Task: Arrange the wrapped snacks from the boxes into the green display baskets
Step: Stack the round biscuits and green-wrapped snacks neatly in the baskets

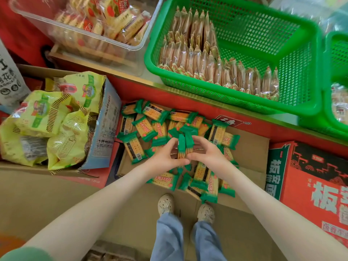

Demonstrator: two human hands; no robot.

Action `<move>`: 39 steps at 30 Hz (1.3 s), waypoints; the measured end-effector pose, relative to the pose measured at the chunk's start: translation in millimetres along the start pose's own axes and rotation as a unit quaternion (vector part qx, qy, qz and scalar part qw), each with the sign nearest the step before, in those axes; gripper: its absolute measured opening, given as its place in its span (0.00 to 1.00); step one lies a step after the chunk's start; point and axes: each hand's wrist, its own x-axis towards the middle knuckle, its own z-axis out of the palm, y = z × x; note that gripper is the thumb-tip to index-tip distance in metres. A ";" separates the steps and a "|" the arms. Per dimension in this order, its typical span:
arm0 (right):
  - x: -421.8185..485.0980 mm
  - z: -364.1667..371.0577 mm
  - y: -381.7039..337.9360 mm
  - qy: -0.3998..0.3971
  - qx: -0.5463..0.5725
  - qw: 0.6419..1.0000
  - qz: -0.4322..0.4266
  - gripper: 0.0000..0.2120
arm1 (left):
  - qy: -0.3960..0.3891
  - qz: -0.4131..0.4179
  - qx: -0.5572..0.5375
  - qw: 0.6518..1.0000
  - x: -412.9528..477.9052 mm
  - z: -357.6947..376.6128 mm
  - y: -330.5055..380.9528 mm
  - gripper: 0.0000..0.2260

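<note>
Several green-ended cracker packs (140,129) lie loose in an open cardboard box (250,147) on the floor. Over that box my left hand (165,157) and my right hand (207,151) press in from both sides on a small upright stack of these packs (185,146), fingers curled around it. Above, on the shelf, a large green basket (293,76) holds rows of clear-wrapped snacks (197,59) standing along its left and front sides; its right part is bare mesh.
A second green basket (337,87) sits at the right edge. A clear tub of wrapped cakes (105,21) stands on the shelf at upper left. A box of yellow-green bags (56,117) is at left, a red carton (310,185) at right. My feet (186,208) stand below.
</note>
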 end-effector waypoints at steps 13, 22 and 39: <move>16.8 1.2 56.9 -0.006 -0.641 0.761 -0.093 0.40 | 0.067 -0.098 0.036 0.992 -9.0 -20.1 -19.7 0.38; 22.6 19.4 53.4 0.071 -0.680 0.719 -0.124 0.40 | 0.095 -0.126 -0.001 0.987 -19.7 -25.5 -31.5 0.36; -8.5 -5.6 17.5 0.040 0.013 0.999 0.000 0.28 | 0.046 -0.109 -0.061 0.991 -3.6 4.7 -1.7 0.24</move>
